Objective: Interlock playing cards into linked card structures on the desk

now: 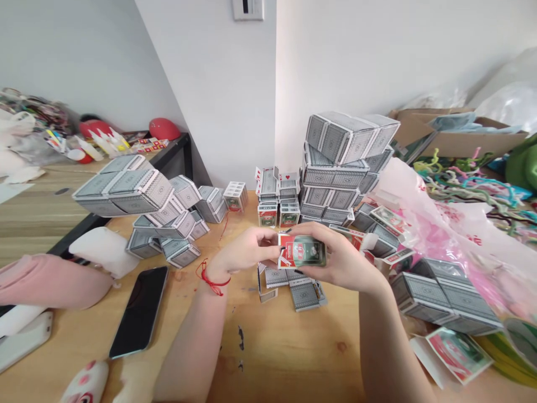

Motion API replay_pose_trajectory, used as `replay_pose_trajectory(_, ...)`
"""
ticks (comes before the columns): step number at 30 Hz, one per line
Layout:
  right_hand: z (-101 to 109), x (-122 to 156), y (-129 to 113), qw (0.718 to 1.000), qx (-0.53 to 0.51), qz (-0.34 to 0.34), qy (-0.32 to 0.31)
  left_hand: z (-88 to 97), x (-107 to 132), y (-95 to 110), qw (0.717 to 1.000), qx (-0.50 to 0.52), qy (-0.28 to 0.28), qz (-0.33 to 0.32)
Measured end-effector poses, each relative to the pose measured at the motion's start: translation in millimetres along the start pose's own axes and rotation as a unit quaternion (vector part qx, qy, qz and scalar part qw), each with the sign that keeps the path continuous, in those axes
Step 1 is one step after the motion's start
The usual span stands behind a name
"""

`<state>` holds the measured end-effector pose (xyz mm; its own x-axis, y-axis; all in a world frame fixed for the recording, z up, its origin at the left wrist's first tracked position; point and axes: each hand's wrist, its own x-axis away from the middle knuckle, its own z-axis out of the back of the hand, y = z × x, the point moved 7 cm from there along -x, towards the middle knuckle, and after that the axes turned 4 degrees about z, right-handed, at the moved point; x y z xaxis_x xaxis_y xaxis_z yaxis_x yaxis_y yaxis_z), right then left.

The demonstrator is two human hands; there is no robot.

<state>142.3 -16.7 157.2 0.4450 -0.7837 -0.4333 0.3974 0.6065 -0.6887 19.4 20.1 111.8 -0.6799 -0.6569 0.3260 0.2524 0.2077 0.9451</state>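
Observation:
Both my hands hold a small red-and-green card box (pixel 302 252) above the wooden table (pixel 285 347). My right hand (pixel 339 258) wraps round the box from the right and underneath. My left hand (pixel 247 251), with a red string at its wrist, pinches the box's left end, where a flap shows. Below the box lie loose grey-backed cards (pixel 293 286) and an open flat carton piece. Grey card packs are stacked in a tall pile (pixel 344 168) just behind my hands.
A leaning heap of grey packs (pixel 146 207) sits at left, with more packs (pixel 440 294) at right beside a pink plastic bag (pixel 423 224). A black phone (pixel 140 310) lies front left. A cardboard box (pixel 453 134) and coloured cords (pixel 474 187) are at far right.

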Motion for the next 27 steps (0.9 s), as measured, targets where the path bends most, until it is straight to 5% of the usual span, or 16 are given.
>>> replay_pose_trajectory(27,13.6,2.5,0.6,0.998,0.021,-0.017,0.056,-1.5,-2.6,5.7,0.989,0.063,0.118,-0.061)
